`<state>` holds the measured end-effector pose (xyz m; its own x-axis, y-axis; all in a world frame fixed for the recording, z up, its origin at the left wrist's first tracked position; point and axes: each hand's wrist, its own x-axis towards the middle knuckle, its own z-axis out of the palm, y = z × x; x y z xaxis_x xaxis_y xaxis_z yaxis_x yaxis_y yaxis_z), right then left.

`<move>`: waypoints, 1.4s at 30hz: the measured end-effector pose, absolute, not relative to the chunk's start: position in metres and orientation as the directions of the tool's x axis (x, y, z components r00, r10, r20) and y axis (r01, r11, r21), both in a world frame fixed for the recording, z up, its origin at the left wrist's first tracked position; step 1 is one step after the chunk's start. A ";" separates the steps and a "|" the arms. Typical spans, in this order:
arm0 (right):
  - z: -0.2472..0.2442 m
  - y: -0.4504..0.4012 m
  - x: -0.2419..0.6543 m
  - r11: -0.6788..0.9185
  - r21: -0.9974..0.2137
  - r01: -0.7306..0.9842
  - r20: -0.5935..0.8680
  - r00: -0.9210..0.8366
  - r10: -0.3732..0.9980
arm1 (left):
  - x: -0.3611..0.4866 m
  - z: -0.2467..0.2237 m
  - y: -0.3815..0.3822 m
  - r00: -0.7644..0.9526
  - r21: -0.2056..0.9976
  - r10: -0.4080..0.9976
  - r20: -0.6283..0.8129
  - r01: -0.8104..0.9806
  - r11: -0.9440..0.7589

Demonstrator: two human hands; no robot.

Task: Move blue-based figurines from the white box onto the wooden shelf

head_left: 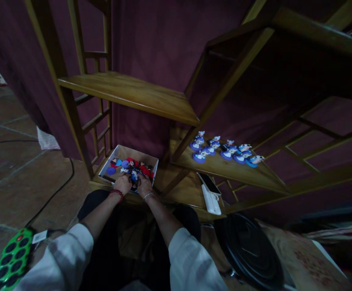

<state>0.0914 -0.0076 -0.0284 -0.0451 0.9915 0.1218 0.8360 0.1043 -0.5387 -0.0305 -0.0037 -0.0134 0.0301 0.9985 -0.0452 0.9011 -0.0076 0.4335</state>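
Note:
Both of my hands are at the front of an open cardboard box that stands on the lower shelf. My left hand, with a red bead bracelet at the wrist, has its fingers closed at a small blue-and-white figurine. From the other side my right hand, wearing a silver bangle, also grips this figurine. Its lower part is hidden by my fingers. Around it in the box lie several red, black and blue figurines and a round purple base.
Several figurines on purple and blue bases stand on the shelf to the right. Below them lie a phone and a white object. A wooden shelf board overhangs the box. A green power strip is on the floor, left.

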 end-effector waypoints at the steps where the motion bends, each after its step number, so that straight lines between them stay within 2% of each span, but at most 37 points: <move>1: -0.029 -0.006 0.091 0.093 -0.537 0.838 0.106 -0.042 0.993 | -0.030 -0.014 -0.003 0.026 0.435 0.999 -0.038 0.901 -0.007; 8: -0.032 0.003 0.089 0.057 -0.570 0.820 0.077 -0.015 0.997 | -0.028 -0.018 0.001 -0.027 0.442 0.998 -0.052 0.896 0.047; 19: -0.037 0.014 0.091 0.056 -0.622 0.781 0.106 0.013 0.994 | -0.025 -0.013 0.009 0.010 0.464 0.988 -0.153 0.884 0.063; 27: -0.045 0.017 0.093 0.153 -0.645 0.749 0.229 -0.002 0.974 | -0.024 -0.010 0.012 -0.013 0.482 0.985 -0.172 0.871 0.096; 37: -0.043 0.018 0.095 0.206 -0.737 0.644 0.259 -0.013 0.966 | -0.024 -0.018 0.020 -0.131 0.639 0.971 -0.198 0.734 0.230; 39: -0.041 0.017 0.095 0.208 -0.750 0.627 0.260 -0.009 0.966 | -0.024 -0.020 0.021 -0.149 0.713 0.960 -0.235 0.645 0.275; 42: -0.040 0.016 0.096 0.179 -0.781 0.598 0.230 0.008 0.973 | -0.020 -0.020 0.022 -0.155 0.842 0.929 -0.337 0.391 0.371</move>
